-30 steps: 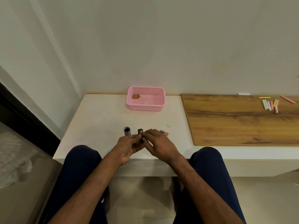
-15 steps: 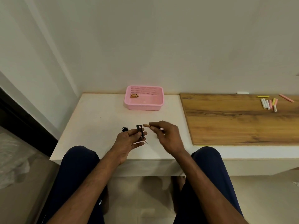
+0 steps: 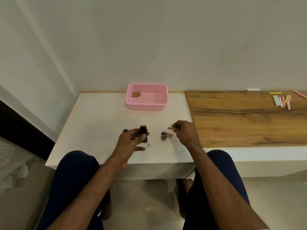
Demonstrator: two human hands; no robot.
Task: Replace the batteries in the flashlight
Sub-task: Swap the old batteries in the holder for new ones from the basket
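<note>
One view only, from the head. A second ago both grips met at the black battery holder; now they are well apart. Our left grip [image 3: 131,140] curls round the battery holder [image 3: 143,132] and holds it nearly upright above the worktop [image 3: 99,130]. Our right grip [image 3: 185,132] has swung out to the right and pinches a single pale copper-toned battery [image 3: 170,128] at its fingertips.

We judge that a used cell has just come out of the holder and is on its way down beside the orange-tipped battery [image 3: 167,133], which lies touching the round end cap [image 3: 163,137]. We cannot tell whether any cell is left in the holder. The flashlight body [image 3: 125,130] stands just beside our left grip, with only its dark mouth showing. The replacement batteries [image 3: 136,94], as we take them to be, wait in the pink basket [image 3: 146,107] at the back, so refilling is not yet begun.

For room, a broad bare stretch of worktop lies between our grips and the basket, and we see nothing in the way of a reach there. The front edge runs near, below our left grip, so a dropped cell could roll off toward our knees. To the right, the wooden board [image 3: 249,123] meets the worktop just beside our right grip. The chalk sticks [image 3: 280,101] lie well away.
</note>
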